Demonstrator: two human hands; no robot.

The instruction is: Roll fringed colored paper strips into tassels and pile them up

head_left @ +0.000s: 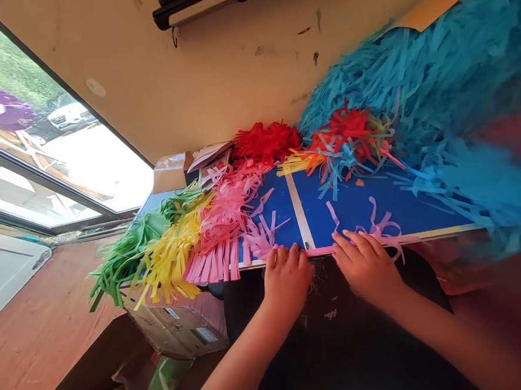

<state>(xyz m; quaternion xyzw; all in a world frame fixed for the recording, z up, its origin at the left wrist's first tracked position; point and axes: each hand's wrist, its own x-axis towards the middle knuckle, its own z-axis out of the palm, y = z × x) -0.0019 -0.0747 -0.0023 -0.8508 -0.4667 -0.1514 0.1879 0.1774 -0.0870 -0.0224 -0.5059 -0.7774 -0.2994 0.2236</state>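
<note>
- Left hand (287,278) at near edge of the flat blue table top (358,209), fingers bent, tips on the edge over the pale pink fringed paper strip (380,232); can't tell if it pinches the paper or only presses it.
- Right hand (367,266) just beside it, fingers spread and laid flat on the same strip, not gripping.
- Strip runs along the near table edge under both hands; its cut tails curl up onto the blue surface past the right fingertips, with more pale pink tails by the left hand.
- Thin white seam bar (300,210) splits the table top, running between the two hands.
- Left of the hands, overhanging the edge in a row: green fringed paper bundle (127,256), yellow fringed paper bundle (171,256), brighter pink fringed paper bundle (222,221).
- Far side: red shredded paper pile (266,141); mixed red, orange and blue fringe cluster (345,142) near it.
- Huge turquoise fringed paper heap (440,101) fills the right side, blurred at the near edge.
- Small brown cardboard box (171,172) at the far left corner, white paper sheets (207,154) touching it.
- Taped cardboard carton (176,329) on the floor below the table.
- Large window (41,149) at left.
</note>
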